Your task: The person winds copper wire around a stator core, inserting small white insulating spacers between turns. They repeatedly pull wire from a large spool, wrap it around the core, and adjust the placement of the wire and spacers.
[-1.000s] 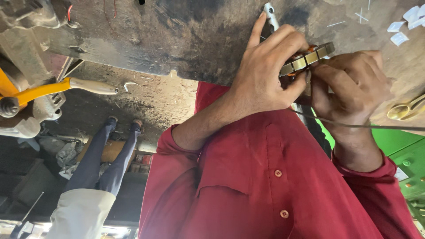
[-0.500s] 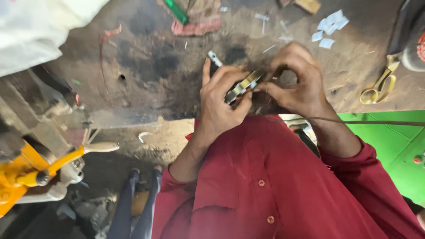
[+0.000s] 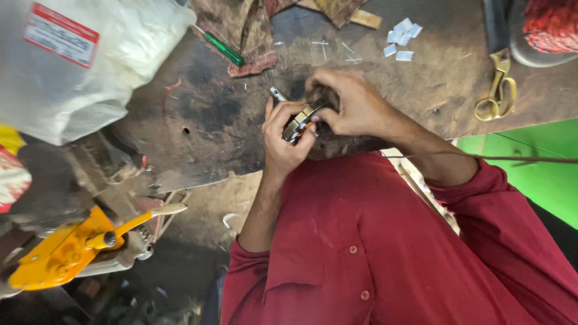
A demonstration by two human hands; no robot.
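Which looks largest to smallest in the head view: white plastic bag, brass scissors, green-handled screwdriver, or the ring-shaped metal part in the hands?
1. White plastic bag, by far.
2. Brass scissors.
3. Green-handled screwdriver and the ring-shaped metal part look alike; fingers hide part of the ring and cloth hides the screwdriver's tip, so no ranking between them.

The view swings toward 12 o'clock across the table [image 3: 198,114]: a white bag [image 3: 90,66], a green pen [image 3: 224,49] and rags [image 3: 253,36] come into sight at 11 o'clock. Both hands, left [image 3: 286,141] and right [image 3: 352,105], sit lower in view with the ring part [image 3: 301,122], and the scissors [image 3: 497,90] show whole at 2 o'clock.
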